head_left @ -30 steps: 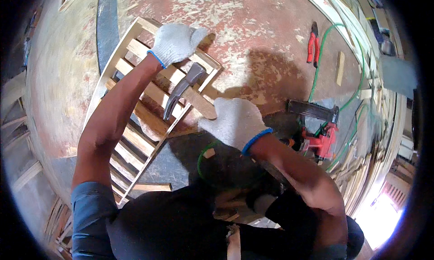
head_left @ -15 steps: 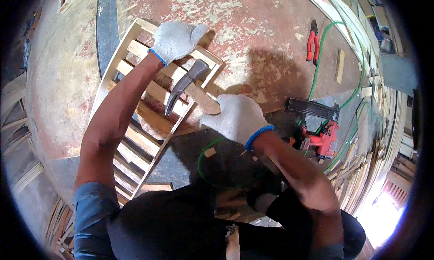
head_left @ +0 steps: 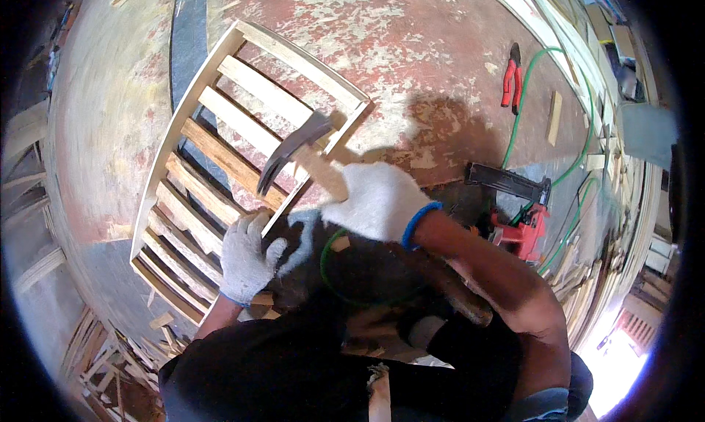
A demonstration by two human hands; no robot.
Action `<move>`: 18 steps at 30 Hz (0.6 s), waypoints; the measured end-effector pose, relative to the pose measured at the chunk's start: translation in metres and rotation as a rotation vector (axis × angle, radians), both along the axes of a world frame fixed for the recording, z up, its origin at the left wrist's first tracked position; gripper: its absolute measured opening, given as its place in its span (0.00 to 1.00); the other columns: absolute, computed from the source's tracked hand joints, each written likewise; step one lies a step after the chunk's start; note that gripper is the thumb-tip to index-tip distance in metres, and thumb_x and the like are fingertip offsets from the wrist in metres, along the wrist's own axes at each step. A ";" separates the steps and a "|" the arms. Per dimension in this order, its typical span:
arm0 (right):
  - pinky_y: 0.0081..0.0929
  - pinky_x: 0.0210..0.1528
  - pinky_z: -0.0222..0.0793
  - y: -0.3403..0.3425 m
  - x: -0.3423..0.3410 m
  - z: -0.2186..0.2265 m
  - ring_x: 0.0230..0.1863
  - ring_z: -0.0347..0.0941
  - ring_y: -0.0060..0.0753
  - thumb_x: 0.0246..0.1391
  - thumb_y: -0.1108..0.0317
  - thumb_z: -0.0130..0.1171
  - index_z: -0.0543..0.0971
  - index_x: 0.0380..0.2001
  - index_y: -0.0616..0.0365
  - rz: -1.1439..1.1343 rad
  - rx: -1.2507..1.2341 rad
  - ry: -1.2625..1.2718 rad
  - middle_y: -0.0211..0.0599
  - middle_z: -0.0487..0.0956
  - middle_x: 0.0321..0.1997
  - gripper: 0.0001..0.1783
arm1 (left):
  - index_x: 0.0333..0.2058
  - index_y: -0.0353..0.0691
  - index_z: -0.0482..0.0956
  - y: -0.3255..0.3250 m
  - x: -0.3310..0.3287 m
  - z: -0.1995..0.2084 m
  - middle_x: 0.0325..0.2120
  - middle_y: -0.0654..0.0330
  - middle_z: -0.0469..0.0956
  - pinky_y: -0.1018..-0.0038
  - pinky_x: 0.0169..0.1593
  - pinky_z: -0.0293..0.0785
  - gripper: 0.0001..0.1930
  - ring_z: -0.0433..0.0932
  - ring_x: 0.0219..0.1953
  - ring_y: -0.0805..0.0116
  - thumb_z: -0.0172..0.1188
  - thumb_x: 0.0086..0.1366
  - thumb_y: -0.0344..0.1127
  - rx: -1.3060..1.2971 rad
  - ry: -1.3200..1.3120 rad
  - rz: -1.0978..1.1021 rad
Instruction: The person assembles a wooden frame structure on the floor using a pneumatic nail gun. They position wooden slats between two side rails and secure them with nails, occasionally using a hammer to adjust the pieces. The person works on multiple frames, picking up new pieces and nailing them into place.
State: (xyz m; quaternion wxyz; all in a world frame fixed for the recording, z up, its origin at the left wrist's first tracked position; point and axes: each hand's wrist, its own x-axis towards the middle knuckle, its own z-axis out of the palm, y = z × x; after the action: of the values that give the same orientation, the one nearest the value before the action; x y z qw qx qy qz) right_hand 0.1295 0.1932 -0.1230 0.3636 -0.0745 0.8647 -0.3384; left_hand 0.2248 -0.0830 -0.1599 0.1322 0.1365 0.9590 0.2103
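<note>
The wooden handle of a hammer (head_left: 305,146) is clasped in the gloved right hand (head_left: 378,200), the fingers being wrapped tight around it; most of the handle is hidden inside the glove, and only a short length is seen between the glove and the dark metal head. The head is tilted, its curved claw pointing down and to the left over the slats. The gloved left hand (head_left: 246,257) is laid on the near edge of a wooden slatted frame (head_left: 213,165), the fingers bent over the side rail; whether the rail is truly clamped cannot be told, since the fingertips are blurred. The frame is laid flat on a worn red floor (head_left: 411,47), and its lower end is cut off behind the left wrist and the dark shirt. A red nail gun (head_left: 518,216) is seen just beside the right forearm, partly covered by it, with a green hose (head_left: 529,99) trailing away. Red-handled pliers (head_left: 511,77) are lying well apart, further up the floor. Wood scraps at the lower left are hard to make out.
</note>
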 end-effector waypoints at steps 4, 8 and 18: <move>0.52 0.47 0.77 -0.044 0.010 0.008 0.42 0.82 0.59 0.54 0.48 0.61 0.83 0.35 0.59 0.268 0.017 -0.010 0.57 0.84 0.37 0.23 | 0.48 0.41 0.79 -0.010 0.007 -0.026 0.44 0.49 0.78 0.50 0.50 0.72 0.16 0.76 0.48 0.44 0.64 0.62 0.38 -0.133 -0.032 0.053; 0.50 0.42 0.78 -0.023 -0.011 0.006 0.38 0.82 0.59 0.52 0.47 0.64 0.83 0.32 0.63 0.212 0.090 -0.023 0.58 0.83 0.33 0.25 | 0.45 0.42 0.79 -0.019 0.014 -0.030 0.40 0.49 0.78 0.52 0.48 0.73 0.12 0.77 0.45 0.44 0.63 0.63 0.35 -0.107 -0.042 0.047; 0.51 0.40 0.76 0.001 0.012 0.001 0.37 0.81 0.63 0.50 0.46 0.67 0.82 0.31 0.61 -0.142 0.107 0.126 0.55 0.82 0.30 0.25 | 0.51 0.42 0.76 -0.020 0.010 -0.029 0.38 0.49 0.77 0.52 0.45 0.74 0.19 0.76 0.43 0.44 0.64 0.60 0.33 -0.123 0.007 -0.029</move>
State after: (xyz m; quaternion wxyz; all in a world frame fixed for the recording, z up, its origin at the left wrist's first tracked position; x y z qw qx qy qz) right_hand 0.1413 0.1941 -0.1219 0.2873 -0.0148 0.9057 -0.3114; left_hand 0.2352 -0.1034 -0.1891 0.1399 0.1429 0.9685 0.1486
